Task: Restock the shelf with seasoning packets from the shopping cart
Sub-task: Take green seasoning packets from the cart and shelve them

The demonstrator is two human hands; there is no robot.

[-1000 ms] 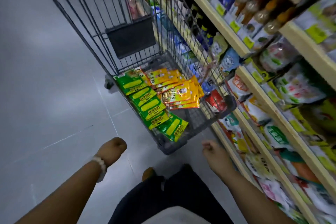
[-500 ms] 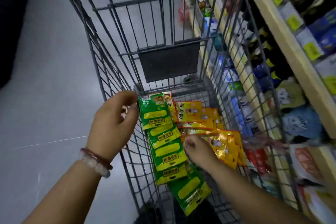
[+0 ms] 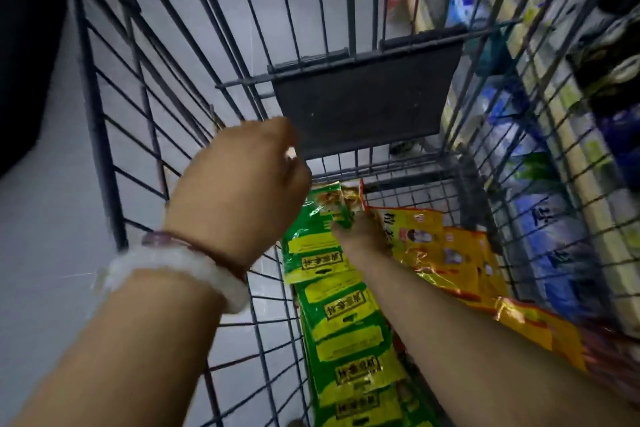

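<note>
Down inside the shopping cart (image 3: 104, 135), I have both hands at work among the seasoning packets. Nearest me, my left forearm crosses the cart's left wire wall, a white bead bracelet (image 3: 173, 274) on the wrist with a dark red strand just beyond it. My left hand (image 3: 239, 191) is raised above the cart floor with its fingers curled under; it shows mostly its back, so I cannot tell whether it holds anything. My right hand (image 3: 360, 236) reaches deeper into the cart, fingers bent down onto the far end of the green packets (image 3: 346, 322), pinching the top edge of one where a small food picture is printed. Those green packets are flat, glossy foil sachets with yellow panels and dark lettering, overlapped like shingles in a row along the cart's left side; the row's long axis runs away from me toward the cart's far end. Right of that row lie the yellow packets (image 3: 446, 253), crinkled and shiny with red trim, fanned loosely and angled toward the cart's right wall. Past both hands, a dark flat plastic flap (image 3: 367, 107) hangs on the cart's far wire grid. Beyond the cart's right wall, seen through the bars, runs the shelf (image 3: 568, 135) with pale wooden edges and blurred blue, white and green bags.
</note>
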